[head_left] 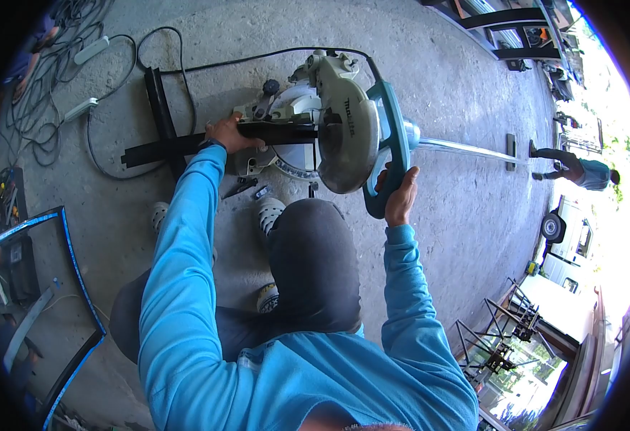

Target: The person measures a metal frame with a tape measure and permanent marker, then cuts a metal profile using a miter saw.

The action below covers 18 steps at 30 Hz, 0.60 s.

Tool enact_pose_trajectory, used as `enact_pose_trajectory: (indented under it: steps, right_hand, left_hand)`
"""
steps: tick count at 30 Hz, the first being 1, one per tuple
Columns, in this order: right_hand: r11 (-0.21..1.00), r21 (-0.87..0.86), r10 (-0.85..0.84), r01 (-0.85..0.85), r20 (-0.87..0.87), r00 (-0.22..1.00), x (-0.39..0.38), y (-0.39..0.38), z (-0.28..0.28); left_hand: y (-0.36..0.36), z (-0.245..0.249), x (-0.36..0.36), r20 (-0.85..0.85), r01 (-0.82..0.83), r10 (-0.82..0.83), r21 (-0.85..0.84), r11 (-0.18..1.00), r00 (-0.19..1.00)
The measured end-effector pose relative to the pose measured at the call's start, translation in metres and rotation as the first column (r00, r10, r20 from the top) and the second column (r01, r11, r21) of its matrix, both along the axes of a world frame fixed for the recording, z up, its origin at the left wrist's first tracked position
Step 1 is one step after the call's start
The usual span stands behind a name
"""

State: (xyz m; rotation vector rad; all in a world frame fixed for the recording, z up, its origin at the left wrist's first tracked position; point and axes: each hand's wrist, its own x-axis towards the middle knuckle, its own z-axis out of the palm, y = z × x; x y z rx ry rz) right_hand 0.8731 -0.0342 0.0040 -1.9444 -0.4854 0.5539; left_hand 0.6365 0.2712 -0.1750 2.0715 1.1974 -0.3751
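A miter saw [347,129] with a pale guard and a teal handle [400,136] stands on the concrete floor in front of me. My right hand [400,195] is wrapped round the lower part of that handle. Across the saw's base lies a dark, long profile [279,133], one end reaching under the saw head. My left hand [233,134] grips this piece and presses it by the fence, fingers curled over it. The blade is mostly hidden by the guard. Another dark profile [158,104] crosses beneath the held one at the left.
A black cord [265,54] runs from the saw to tangled cables [49,86] and power strips [91,50]. Small dark pieces [240,187] lie near my shoes. A blue-edged frame [78,287] stands lower left. At the far right are a person [588,172] and a vehicle [570,233].
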Motion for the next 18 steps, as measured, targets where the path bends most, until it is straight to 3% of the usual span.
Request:
enact_pose_trajectory:
  steps: [6, 8, 10, 11, 12, 13, 16, 18]
  right_hand:
    - [1.000, 0.017, -0.019, 0.020, -0.061, 0.998, 0.004, 0.004, 0.003]
    - [1.000, 0.000, -0.029, 0.029, -0.095, 0.995, 0.011, 0.016, 0.024]
    - [0.997, -0.043, 0.067, -0.071, -0.086, 0.994, 0.025, 0.028, 0.050]
    - [0.998, -0.012, 0.068, -0.070, -0.097, 0.993, 0.026, 0.037, 0.064]
    - [0.989, 0.044, 0.138, -0.139, 0.006, 0.990, 0.031, 0.042, 0.074]
    - [0.993, 0.049, 0.113, -0.111, -0.040, 0.993, 0.037, 0.045, 0.083]
    - [0.978, 0.189, 0.012, -0.084, 0.352, 0.936, 0.033, 0.051, 0.111]
    - [0.894, 0.446, -0.231, -0.041, 0.538, 0.811, 0.035, 0.034, 0.100]
  left_hand:
    - [0.003, -0.003, -0.002, 0.025, 0.025, -0.025, 0.003, 1.000, 0.999]
    - [0.004, -0.008, -0.006, 0.055, 0.047, -0.046, -0.023, 0.999, 0.997]
    - [0.001, -0.010, -0.015, 0.074, 0.080, -0.076, -0.043, 0.996, 0.994]
    - [0.002, -0.011, -0.025, 0.072, 0.106, -0.102, -0.058, 0.993, 0.992]
    - [0.008, -0.009, -0.036, 0.068, 0.140, -0.135, -0.074, 0.987, 0.988]
    - [0.016, -0.004, -0.046, 0.071, 0.176, -0.170, -0.085, 0.981, 0.983]
    - [0.044, 0.046, -0.078, -0.044, 0.170, -0.188, -0.265, 0.949, 0.981]
    - [0.058, 0.070, -0.110, -0.055, 0.214, -0.227, -0.184, 0.959, 0.972]
